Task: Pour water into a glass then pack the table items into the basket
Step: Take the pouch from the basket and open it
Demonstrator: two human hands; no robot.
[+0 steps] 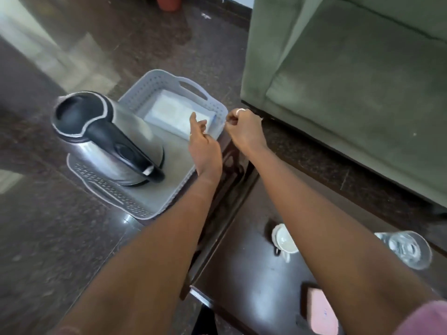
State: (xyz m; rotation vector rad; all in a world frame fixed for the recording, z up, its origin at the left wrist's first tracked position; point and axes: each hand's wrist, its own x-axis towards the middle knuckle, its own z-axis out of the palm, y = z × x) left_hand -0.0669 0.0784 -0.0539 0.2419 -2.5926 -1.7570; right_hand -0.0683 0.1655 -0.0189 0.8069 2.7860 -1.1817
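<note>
A grey perforated basket [208, 99] stands on the floor beside the dark table [254, 281]. Inside it are a steel kettle [135, 131] with a black lid and handle, and a flat white packet [169, 114] at the far end. My left hand [202, 139] hovers over the basket, fingers loosely extended above the packet's near corner. My right hand [243, 128] hangs by the basket's right rim with curled fingers and nothing visible in it. On the table stand a clear glass [408, 249] and a white cup [284, 239].
A green sofa [350, 93] fills the right side, close to the table and basket. A pink flat object [321, 310] lies at the table's near edge. Dark stone floor surrounds the basket on the left. A terracotta pot [169, 2] stands at the far top.
</note>
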